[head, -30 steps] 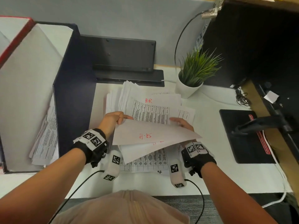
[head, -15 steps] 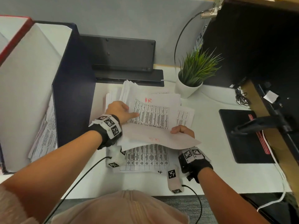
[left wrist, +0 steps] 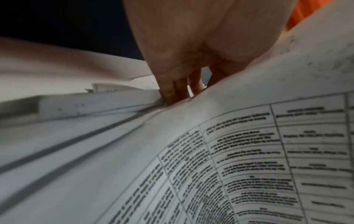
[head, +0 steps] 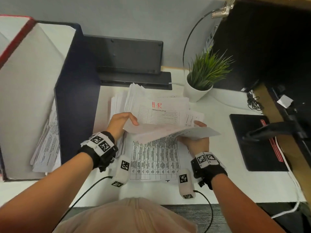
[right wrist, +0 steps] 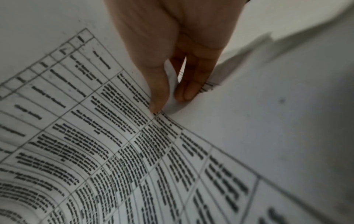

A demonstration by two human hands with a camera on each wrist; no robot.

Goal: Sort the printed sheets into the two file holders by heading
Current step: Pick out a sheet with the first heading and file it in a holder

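A loose pile of printed sheets [head: 161, 113] lies mid-desk; its top sheet carries a red "H.R" heading [head: 156, 104]. Above the pile's near part I hold a few lifted sheets [head: 168, 132]. My left hand [head: 130, 122] pinches their left edge and my right hand [head: 197, 130] pinches the right side. A sheet with a dense table [head: 154, 158] lies flat under them. In the left wrist view my fingers [left wrist: 172, 91] tuck under a sheet edge. In the right wrist view my thumb [right wrist: 159, 97] and fingers pinch a folded edge. The navy file holder [head: 75, 101] stands left with sheets inside [head: 48, 145]; a red-edged holder [head: 16, 39] stands beyond it.
A potted plant [head: 197, 94] stands right of the pile. A black keyboard [head: 127, 54] leans against the back wall. A black mat [head: 252, 142] and a dark stand arm [head: 269, 130] lie to the right, with cables [head: 254, 102] behind.
My left hand reached to the pile, then came back to the left edge of the lifted sheets. The pile's top sheet is now a different "H.R" page. My right hand barely moved.
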